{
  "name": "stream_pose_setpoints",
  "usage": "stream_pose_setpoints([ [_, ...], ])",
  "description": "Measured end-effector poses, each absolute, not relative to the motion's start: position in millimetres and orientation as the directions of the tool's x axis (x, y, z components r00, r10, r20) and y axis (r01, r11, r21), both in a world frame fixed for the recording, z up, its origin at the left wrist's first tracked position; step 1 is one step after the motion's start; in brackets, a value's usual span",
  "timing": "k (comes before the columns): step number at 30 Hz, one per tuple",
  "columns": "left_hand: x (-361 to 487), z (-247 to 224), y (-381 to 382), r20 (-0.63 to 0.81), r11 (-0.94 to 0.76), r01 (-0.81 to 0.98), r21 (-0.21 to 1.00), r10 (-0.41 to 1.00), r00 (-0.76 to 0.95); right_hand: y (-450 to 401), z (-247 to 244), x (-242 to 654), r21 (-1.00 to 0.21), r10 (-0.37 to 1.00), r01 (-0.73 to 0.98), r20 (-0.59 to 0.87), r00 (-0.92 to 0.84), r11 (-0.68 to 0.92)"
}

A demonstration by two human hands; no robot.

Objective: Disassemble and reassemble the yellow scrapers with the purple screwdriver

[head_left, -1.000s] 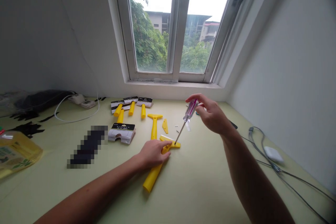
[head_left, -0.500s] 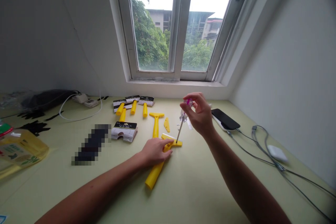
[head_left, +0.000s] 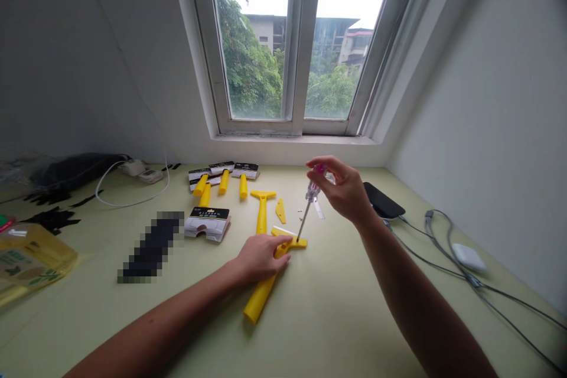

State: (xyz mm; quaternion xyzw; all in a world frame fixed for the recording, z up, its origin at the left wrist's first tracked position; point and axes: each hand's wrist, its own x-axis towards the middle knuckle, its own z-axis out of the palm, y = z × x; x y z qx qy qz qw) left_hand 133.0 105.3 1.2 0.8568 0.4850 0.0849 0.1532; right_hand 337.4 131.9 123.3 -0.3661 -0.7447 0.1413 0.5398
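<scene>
My left hand (head_left: 262, 255) presses a yellow scraper (head_left: 259, 301) flat on the table, its fingers round the neck just below the head. A thin blade edge shows along the far side of that head. My right hand (head_left: 341, 186) holds a screwdriver (head_left: 313, 190) by its clear and pink handle. The screwdriver leans slightly, and its tip meets the scraper head right of my left fingers. Beyond lie a second yellow scraper (head_left: 263, 209), a loose yellow plate (head_left: 280, 211), small metal nuts (head_left: 300, 210) and a pale strip (head_left: 319, 209).
Several yellow handles with cards (head_left: 224, 181) lie at the back, and a folded card package (head_left: 207, 223) is nearer. At left are a blurred dark object (head_left: 153, 247) and a yellow bottle (head_left: 35, 260). A black phone (head_left: 383, 201), cables and a white case (head_left: 468, 257) lie right.
My right hand has turned a little on the screwdriver handle and shifted slightly right. The tip stays at the scraper head, and my left hand keeps its hold. The camera view has shifted slightly.
</scene>
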Motion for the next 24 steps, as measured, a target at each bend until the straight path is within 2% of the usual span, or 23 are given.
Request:
stream_pose_setpoints([
  [2, 133, 0, 106, -0.002, -0.484, 0.805, 0.344, 0.857, 0.516, 132, 123, 338, -0.647, 0.725, 0.338, 0.658, -0.204, 0.683],
  [4, 132, 0, 106, -0.004, -0.487, 0.802, 0.345, 0.854, 0.520, 131, 124, 339, -0.639, 0.737, 0.384, 0.642, -0.213, 0.667],
  [8, 133, 2, 106, 0.001, -0.490, 0.798, 0.352, 0.852, 0.523, 125, 130, 339, -0.455, 0.699, 0.650, 0.695, -0.169, 0.609],
  [10, 133, 3, 105, -0.007, -0.483, 0.802, 0.351, 0.856, 0.518, 122, 132, 339, -0.406, 0.682, 0.693, 0.712, -0.169, 0.596],
  [15, 134, 6, 104, -0.023, -0.473, 0.810, 0.347, 0.859, 0.511, 119, 130, 339, -0.508, 0.701, 0.569, 0.691, -0.178, 0.646],
  [22, 133, 2, 106, -0.001, -0.487, 0.798, 0.355, 0.853, 0.521, 122, 129, 333, -0.549, 0.719, 0.561, 0.684, -0.123, 0.619],
  [24, 133, 1, 106, 0.000, -0.484, 0.800, 0.354, 0.856, 0.517, 125, 127, 333, -0.614, 0.742, 0.479, 0.658, -0.130, 0.628],
])
